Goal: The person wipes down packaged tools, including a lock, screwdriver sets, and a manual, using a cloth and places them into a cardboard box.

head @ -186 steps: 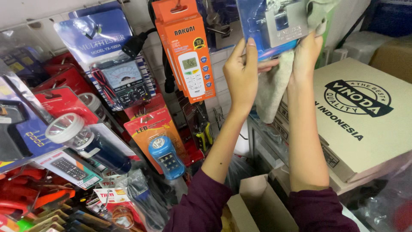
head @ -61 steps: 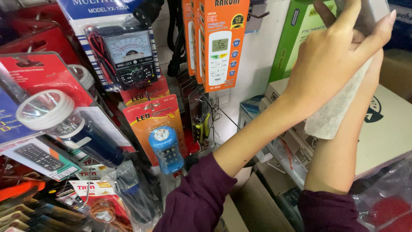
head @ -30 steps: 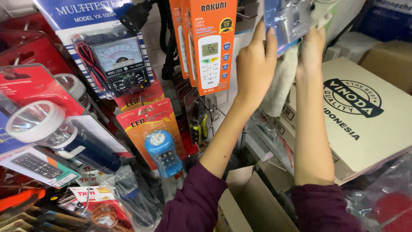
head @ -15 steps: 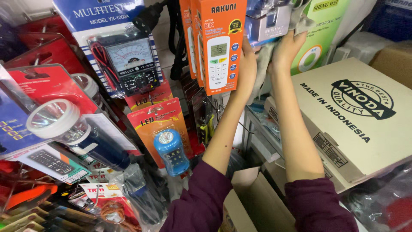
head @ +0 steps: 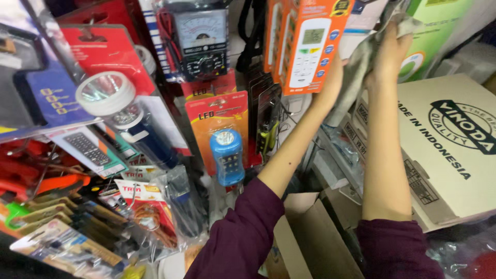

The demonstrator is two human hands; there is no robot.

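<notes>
Both my arms reach up to a hanging display. My right hand (head: 390, 51) is closed on a grey cloth (head: 359, 70) and presses it against a pale pack (head: 361, 20) at the top edge, most of which is out of frame. My left hand (head: 335, 82) is raised just left of the cloth, behind an orange blister pack with a white remote control (head: 310, 46). Its fingers are hidden by that pack, so what they grip cannot be seen.
Hanging packs crowd the left: an analogue multimeter (head: 199, 44), a blue lantern on an orange card (head: 227, 157), a large torch (head: 121, 111), and tools lower left. A printed cardboard box (head: 444, 155) lies at right, a green box (head: 429, 36) behind it, an open carton (head: 315, 243) below.
The view has dropped and shifted, so the blue padlock pack seen earlier is now mostly above the frame. My hands stay up at the same spot, the cloth still in the right.
</notes>
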